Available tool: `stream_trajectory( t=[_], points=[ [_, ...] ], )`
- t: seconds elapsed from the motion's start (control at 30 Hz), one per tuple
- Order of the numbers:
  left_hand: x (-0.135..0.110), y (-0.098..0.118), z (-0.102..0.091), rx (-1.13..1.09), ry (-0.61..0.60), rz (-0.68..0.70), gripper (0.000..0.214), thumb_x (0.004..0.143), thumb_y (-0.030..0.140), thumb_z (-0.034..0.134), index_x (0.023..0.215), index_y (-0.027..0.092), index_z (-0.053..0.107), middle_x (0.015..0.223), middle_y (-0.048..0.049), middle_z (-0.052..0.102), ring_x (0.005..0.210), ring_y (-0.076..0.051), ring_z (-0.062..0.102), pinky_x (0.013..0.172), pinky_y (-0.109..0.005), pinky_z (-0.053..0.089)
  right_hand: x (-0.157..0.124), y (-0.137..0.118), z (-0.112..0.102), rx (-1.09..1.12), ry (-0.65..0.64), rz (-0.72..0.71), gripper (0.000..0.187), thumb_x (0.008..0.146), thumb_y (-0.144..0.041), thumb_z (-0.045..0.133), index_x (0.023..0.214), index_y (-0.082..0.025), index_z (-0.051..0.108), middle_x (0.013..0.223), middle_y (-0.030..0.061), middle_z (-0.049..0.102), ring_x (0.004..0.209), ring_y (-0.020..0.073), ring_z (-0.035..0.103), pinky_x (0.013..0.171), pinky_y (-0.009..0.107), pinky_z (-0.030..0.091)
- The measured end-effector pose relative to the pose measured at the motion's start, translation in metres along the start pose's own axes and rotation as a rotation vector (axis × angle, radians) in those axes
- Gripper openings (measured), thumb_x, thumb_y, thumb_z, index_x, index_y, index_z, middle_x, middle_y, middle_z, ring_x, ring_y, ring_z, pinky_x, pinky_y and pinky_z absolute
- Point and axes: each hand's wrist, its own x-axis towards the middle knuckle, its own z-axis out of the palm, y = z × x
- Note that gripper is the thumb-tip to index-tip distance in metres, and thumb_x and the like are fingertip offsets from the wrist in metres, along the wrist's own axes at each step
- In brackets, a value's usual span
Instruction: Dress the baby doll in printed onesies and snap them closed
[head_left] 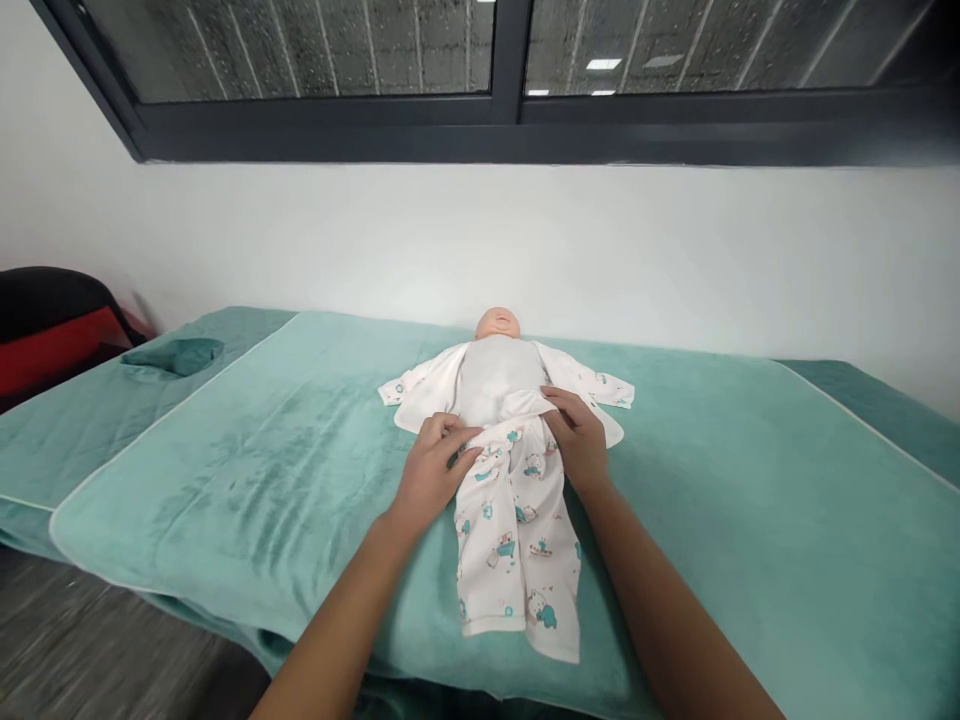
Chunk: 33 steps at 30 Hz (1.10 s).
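Note:
A baby doll [498, 360] lies on its back on a teal towel [247, 470], head toward the wall. An open white jacket [431, 390] with small prints is spread under its grey torso. White printed trousers [517, 540] cover its legs. My left hand [430, 472] pinches the left side of the trousers' waistband at the doll's hip, fingers closed. My right hand [577, 437] grips the waistband's right side, fingers curled on the cloth.
The towel covers a padded table [892, 420] that stands against a white wall under a dark window. A folded teal cloth [174, 355] lies at the far left. A black and red chair [52, 325] stands left of the table.

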Motion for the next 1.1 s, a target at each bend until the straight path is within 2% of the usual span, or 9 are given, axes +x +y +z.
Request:
stream_trajectory(
  t=[0.1, 0.27, 0.43, 0.5, 0.6, 0.67, 0.83, 0.93, 1.1],
  points=[
    [0.001, 0.004, 0.001, 0.036, -0.043, 0.005, 0.022, 0.091, 0.033, 0.054, 0.108, 0.026, 0.068, 0.104, -0.0067, 0.058, 0.102, -0.022, 0.054, 0.092, -0.036, 0.044, 0.003, 0.001, -0.002, 0.054, -0.063, 0.020, 0.015, 0.085, -0.033, 0.060, 0.087, -0.025, 0.071, 0.123, 0.0074, 0.065, 0.117, 0.0249, 0.058, 0.104, 0.043, 0.041],
    [0.009, 0.007, -0.006, -0.117, -0.120, -0.058, 0.009, 0.088, 0.030, 0.056, 0.091, 0.023, 0.059, 0.101, -0.0063, 0.060, 0.102, -0.022, 0.055, 0.091, -0.036, 0.044, 0.014, 0.001, -0.008, 0.135, -0.306, 0.059, 0.027, 0.083, -0.046, 0.064, 0.069, -0.023, 0.067, 0.140, 0.0070, 0.054, 0.131, 0.0288, 0.046, 0.111, 0.046, 0.033],
    [0.029, -0.007, -0.004, -0.378, 0.057, -0.207, 0.008, 0.089, 0.028, 0.049, 0.086, 0.023, 0.045, 0.125, -0.0073, 0.059, 0.115, -0.020, 0.054, 0.096, -0.036, 0.043, 0.038, 0.000, -0.012, 0.088, -0.432, 0.056, 0.037, 0.085, -0.053, 0.059, 0.065, -0.022, 0.063, 0.129, 0.0058, 0.060, 0.122, 0.0275, 0.050, 0.106, 0.042, 0.034],
    [0.045, -0.016, 0.000, -0.366, 0.092, -0.276, 0.009, 0.089, 0.027, 0.048, 0.085, 0.023, 0.042, 0.120, -0.0065, 0.061, 0.109, -0.019, 0.056, 0.095, -0.035, 0.042, 0.052, 0.001, -0.011, 0.077, -0.401, 0.114, 0.037, 0.086, -0.054, 0.057, 0.069, -0.022, 0.062, 0.109, 0.0046, 0.066, 0.104, 0.0240, 0.057, 0.094, 0.037, 0.041],
    [0.075, -0.028, 0.008, -0.242, 0.148, -0.370, 0.009, 0.088, 0.023, 0.048, 0.084, 0.023, 0.041, 0.090, -0.0014, 0.060, 0.087, -0.018, 0.056, 0.085, -0.033, 0.042, 0.072, 0.007, -0.001, 0.064, -0.292, 0.231, 0.041, 0.085, -0.058, 0.055, 0.067, -0.021, 0.055, 0.076, 0.0005, 0.061, 0.076, 0.0186, 0.053, 0.073, 0.031, 0.041],
    [0.094, -0.037, 0.015, -0.192, 0.190, -0.410, 0.009, 0.089, 0.025, 0.049, 0.085, 0.023, 0.041, 0.079, 0.0013, 0.054, 0.079, -0.017, 0.052, 0.079, -0.031, 0.041, 0.082, 0.014, 0.009, 0.097, -0.235, 0.279, 0.045, 0.083, -0.063, 0.055, 0.065, -0.021, 0.050, 0.069, -0.0008, 0.055, 0.070, 0.0173, 0.048, 0.067, 0.030, 0.039],
    [0.118, -0.059, 0.032, -0.211, 0.193, -0.422, 0.010, 0.089, 0.030, 0.050, 0.088, 0.023, 0.043, 0.077, 0.0026, 0.051, 0.077, -0.017, 0.050, 0.075, -0.028, 0.039, 0.088, 0.033, 0.027, 0.100, -0.105, 0.296, 0.047, 0.084, -0.064, 0.052, 0.064, -0.022, 0.045, 0.064, -0.0028, 0.047, 0.067, 0.0158, 0.043, 0.064, 0.028, 0.035],
    [0.120, -0.066, 0.032, -0.226, 0.127, -0.427, 0.015, 0.088, 0.036, 0.052, 0.083, 0.022, 0.048, 0.079, 0.0016, 0.055, 0.078, -0.017, 0.051, 0.074, -0.029, 0.039, 0.090, 0.037, 0.026, -0.043, -0.115, 0.267, 0.044, 0.083, -0.060, 0.056, 0.063, -0.022, 0.048, 0.062, -0.0034, 0.045, 0.066, 0.0150, 0.041, 0.063, 0.028, 0.033],
    [0.116, -0.064, 0.015, -0.288, -0.130, -0.467, 0.026, 0.085, 0.044, 0.054, 0.079, 0.020, 0.057, 0.084, -0.0012, 0.062, 0.078, -0.019, 0.053, 0.070, -0.030, 0.041, 0.094, 0.035, 0.016, -0.289, -0.207, 0.326, 0.047, 0.083, -0.060, 0.057, 0.059, -0.021, 0.046, 0.058, -0.0035, 0.046, 0.063, 0.0145, 0.039, 0.062, 0.029, 0.030]
  ],
)
